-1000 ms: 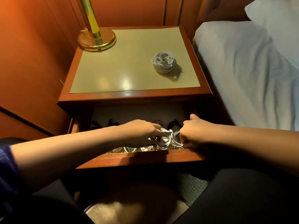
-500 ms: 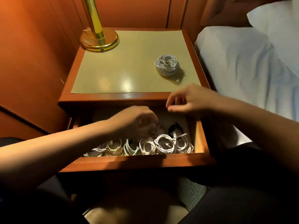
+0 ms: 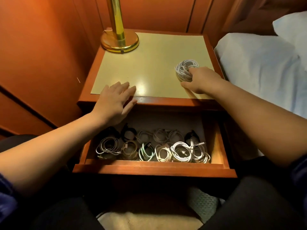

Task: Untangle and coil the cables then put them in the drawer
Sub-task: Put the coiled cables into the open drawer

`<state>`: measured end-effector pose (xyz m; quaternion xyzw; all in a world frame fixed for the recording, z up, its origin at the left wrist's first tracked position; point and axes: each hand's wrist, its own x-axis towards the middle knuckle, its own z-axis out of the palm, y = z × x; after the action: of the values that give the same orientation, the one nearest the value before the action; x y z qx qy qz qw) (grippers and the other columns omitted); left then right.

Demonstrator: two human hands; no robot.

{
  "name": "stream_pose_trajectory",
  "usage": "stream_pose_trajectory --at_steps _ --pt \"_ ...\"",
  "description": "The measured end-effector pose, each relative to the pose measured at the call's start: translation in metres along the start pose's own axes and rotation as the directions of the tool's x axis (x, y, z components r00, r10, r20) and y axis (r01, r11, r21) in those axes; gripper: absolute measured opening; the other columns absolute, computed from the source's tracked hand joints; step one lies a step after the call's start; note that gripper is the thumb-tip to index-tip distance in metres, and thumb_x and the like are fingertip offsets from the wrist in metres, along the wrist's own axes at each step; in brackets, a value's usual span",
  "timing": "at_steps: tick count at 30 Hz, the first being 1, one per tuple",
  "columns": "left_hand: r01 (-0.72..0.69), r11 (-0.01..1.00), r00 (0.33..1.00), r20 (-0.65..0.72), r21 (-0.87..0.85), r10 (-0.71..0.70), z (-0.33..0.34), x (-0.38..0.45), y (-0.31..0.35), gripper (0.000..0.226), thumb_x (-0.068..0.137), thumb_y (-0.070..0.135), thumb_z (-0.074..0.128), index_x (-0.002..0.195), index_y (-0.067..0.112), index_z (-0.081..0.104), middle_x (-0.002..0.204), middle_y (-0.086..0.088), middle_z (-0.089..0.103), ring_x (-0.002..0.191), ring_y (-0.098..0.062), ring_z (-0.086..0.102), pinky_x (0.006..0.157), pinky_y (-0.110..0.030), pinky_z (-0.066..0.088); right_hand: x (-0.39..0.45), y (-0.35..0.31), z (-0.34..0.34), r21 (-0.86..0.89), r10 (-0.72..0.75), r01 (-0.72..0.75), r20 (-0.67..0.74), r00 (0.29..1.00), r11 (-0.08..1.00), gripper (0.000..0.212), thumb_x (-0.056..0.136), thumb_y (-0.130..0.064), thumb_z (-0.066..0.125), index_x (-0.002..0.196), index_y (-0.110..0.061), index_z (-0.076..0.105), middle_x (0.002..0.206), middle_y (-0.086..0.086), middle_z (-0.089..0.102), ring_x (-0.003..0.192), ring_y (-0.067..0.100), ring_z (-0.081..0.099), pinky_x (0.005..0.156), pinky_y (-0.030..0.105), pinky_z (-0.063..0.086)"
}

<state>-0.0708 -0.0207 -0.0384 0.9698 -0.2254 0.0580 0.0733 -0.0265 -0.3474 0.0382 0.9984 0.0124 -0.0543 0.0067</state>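
A bundle of white cable point(image 3: 184, 68) sits on the nightstand top point(image 3: 149, 63) at the right. My right hand point(image 3: 201, 80) has its fingers and thumb around the bundle's near side. My left hand point(image 3: 114, 98) hovers flat with spread fingers over the nightstand's front edge, holding nothing. Below, the open drawer point(image 3: 154, 168) holds several coiled cables point(image 3: 182, 151), white, grey and black, lined up in two rows.
A brass lamp base point(image 3: 119, 41) stands at the back left of the nightstand. A bed with pale sheets point(image 3: 262, 67) is close on the right. Wooden wall panels close in the left and back. My knees sit below the drawer front.
Both hands left the drawer. My right hand reached up to the white bundle on top. My left hand rose to the nightstand's front edge and opened.
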Motion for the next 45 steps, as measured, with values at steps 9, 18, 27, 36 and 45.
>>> stream_pose_trajectory --at_steps 9,18,27,36,45 --pt "0.057 0.998 0.998 -0.023 -0.03 -0.058 0.009 -0.006 0.005 0.065 0.102 0.061 0.021 0.157 0.029 0.036 0.164 -0.006 0.035 0.153 -0.033 0.027 0.12 -0.059 0.022 -0.044 -0.015 0.011 0.224 -0.208 0.245 -0.176 0.962 0.943 0.03 0.098 -0.052 0.059 0.113 -0.025 0.062 0.106 0.009 0.071 0.09 0.032 0.065 0.075 0.039 0.053" --pt "0.066 0.997 0.997 -0.028 -0.044 -0.068 0.01 -0.006 0.005 0.064 0.103 0.06 0.022 0.158 0.03 0.033 0.166 -0.005 0.032 0.154 -0.031 0.023 0.123 -0.058 0.016 -0.142 -0.057 0.047 0.135 -0.575 0.574 -0.031 0.817 0.808 0.033 0.095 -0.063 0.048 0.112 -0.037 0.056 0.1 -0.006 0.071 0.088 0.029 0.069 0.064 0.035 0.048" --pt "0.079 0.995 0.996 -0.034 -0.057 -0.081 0.011 -0.007 0.005 0.065 0.102 0.062 0.021 0.158 0.032 0.034 0.166 -0.003 0.031 0.155 -0.029 0.021 0.124 -0.056 0.012 -0.143 -0.073 0.095 0.064 -0.604 0.613 0.282 0.745 0.787 0.034 0.096 -0.056 0.056 0.125 -0.038 0.058 0.11 -0.006 0.07 0.105 0.024 0.067 0.076 0.035 0.05" --pt "0.078 0.995 0.996 -0.035 -0.062 -0.08 0.011 -0.006 0.005 0.066 0.101 0.062 0.02 0.158 0.031 0.035 0.166 -0.004 0.031 0.155 -0.03 0.021 0.124 -0.058 0.013 -0.174 -0.071 0.087 0.206 -0.404 0.423 -0.127 0.906 0.883 0.066 0.089 -0.063 0.049 0.143 -0.026 0.055 0.126 -0.003 0.06 0.113 0.02 0.058 0.088 0.043 0.056" --pt "0.078 0.995 0.997 -0.021 -0.061 -0.079 0.009 -0.005 0.005 0.068 0.099 0.062 0.021 0.157 0.03 0.035 0.166 -0.006 0.032 0.154 -0.032 0.022 0.123 -0.06 0.014 -0.211 -0.126 0.139 0.1 -0.32 0.32 -0.015 0.947 0.942 0.141 0.067 -0.106 0.027 0.164 -0.003 0.015 0.173 0.015 0.01 0.161 0.03 0.005 0.127 0.059 0.012"
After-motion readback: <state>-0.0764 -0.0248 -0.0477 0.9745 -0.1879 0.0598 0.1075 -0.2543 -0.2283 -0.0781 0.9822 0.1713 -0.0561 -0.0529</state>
